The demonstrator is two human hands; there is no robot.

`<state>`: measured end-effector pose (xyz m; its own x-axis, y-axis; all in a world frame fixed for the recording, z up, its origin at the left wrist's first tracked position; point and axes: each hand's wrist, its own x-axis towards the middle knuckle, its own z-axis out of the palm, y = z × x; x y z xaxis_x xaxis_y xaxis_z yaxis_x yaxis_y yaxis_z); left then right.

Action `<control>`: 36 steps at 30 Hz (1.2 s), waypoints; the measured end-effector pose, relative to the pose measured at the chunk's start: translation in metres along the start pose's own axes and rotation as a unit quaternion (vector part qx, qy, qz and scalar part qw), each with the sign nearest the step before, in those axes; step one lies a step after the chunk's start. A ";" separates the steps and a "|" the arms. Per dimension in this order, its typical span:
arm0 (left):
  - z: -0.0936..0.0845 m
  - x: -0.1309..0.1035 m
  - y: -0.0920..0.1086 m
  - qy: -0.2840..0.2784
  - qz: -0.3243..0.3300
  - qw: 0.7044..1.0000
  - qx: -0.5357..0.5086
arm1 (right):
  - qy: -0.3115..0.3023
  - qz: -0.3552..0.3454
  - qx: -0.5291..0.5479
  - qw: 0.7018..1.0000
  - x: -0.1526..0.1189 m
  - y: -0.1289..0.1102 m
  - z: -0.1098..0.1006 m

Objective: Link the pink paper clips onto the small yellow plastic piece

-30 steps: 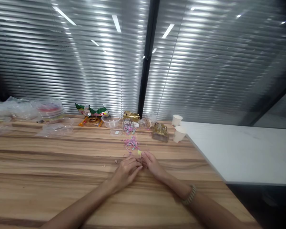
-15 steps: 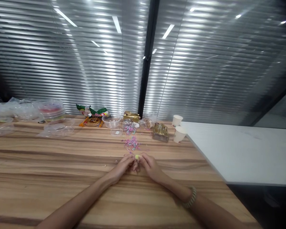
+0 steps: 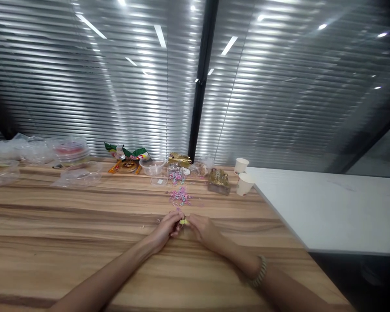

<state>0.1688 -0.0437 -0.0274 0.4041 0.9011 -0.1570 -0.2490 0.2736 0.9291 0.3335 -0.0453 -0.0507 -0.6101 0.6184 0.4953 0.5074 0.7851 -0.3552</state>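
Observation:
A small yellow piece (image 3: 183, 222) sits between the fingertips of both hands; it is too small for me to tell its kind. My left hand (image 3: 166, 229) is closed, its thumb and fingers pinching the piece from the left. From the right, my right hand (image 3: 206, 230) pinches it too, fingers bent and partly hidden. Just beyond the fingertips lies a loose pile of tiny pink, purple and teal bands (image 3: 180, 196). More such bands (image 3: 177, 175) spill from a clear bag behind it. A small ring (image 3: 158, 221) rests left of my left hand.
Along the back stand a clear plastic bowl (image 3: 152, 166), a green snack packet (image 3: 133, 152), a gold packet (image 3: 179, 159), a gold-brown box (image 3: 219, 182) and two paper cups (image 3: 245, 184). Stacked plastic lids (image 3: 72, 151) are far left. A white table (image 3: 328, 208) adjoins at right.
Both hands have shifted slightly, and the yellow piece has come a little lower and to the left, turning between the fingers. My right fingers have curled in more.

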 end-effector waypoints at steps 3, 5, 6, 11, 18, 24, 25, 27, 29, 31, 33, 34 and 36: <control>0.000 0.001 -0.002 0.008 0.000 1.000 0.013 | -0.007 0.005 -0.029 1.000 0.001 0.000 0.001; -0.001 0.002 -0.004 0.010 0.009 1.000 0.020 | -0.008 0.013 -0.059 0.998 0.002 0.001 0.001; -0.001 0.003 -0.005 0.012 0.014 0.999 0.026 | -0.008 0.016 -0.073 0.997 0.002 0.002 0.002; -0.001 0.003 -0.007 0.035 0.033 0.997 0.062 | -0.019 0.020 -0.116 0.993 0.001 0.004 0.001; 0.002 -0.003 0.000 0.056 0.073 0.985 0.149 | -0.021 0.027 -0.120 0.992 0.002 0.001 -0.001; 0.002 -0.002 -0.002 0.016 0.079 0.984 0.157 | -0.045 0.054 -0.134 0.989 0.002 0.000 -0.003; 0.001 -0.001 -0.003 0.006 0.080 0.984 0.157 | -0.047 0.057 -0.132 0.989 0.002 0.000 -0.003; 0.000 0.000 -0.006 -0.007 0.091 0.982 0.164 | -0.044 0.057 -0.125 0.990 0.002 0.001 -0.001; -0.002 0.002 -0.009 -0.011 0.108 0.978 0.177 | -0.039 0.055 -0.120 0.990 0.001 0.002 0.000; -0.004 0.003 -0.012 -0.008 0.125 0.974 0.189 | -0.039 0.055 -0.115 0.991 0.001 0.003 0.001; -0.006 0.003 -0.014 -0.008 0.133 0.971 0.198 | -0.043 0.057 -0.106 0.992 0.001 0.002 0.001; -0.006 0.003 -0.014 -0.009 0.136 0.970 0.201 | -0.044 0.058 -0.102 0.992 0.001 0.002 0.000; -0.007 0.003 -0.015 -0.008 0.142 0.968 0.208 | -0.048 0.063 -0.099 0.992 0.001 0.000 -0.001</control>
<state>0.1673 -0.0422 -0.0441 0.3863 0.9136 0.1267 0.0221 -0.1465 0.9890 0.3332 -0.0443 -0.0493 -0.5843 0.7195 0.3753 0.6877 0.6846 -0.2418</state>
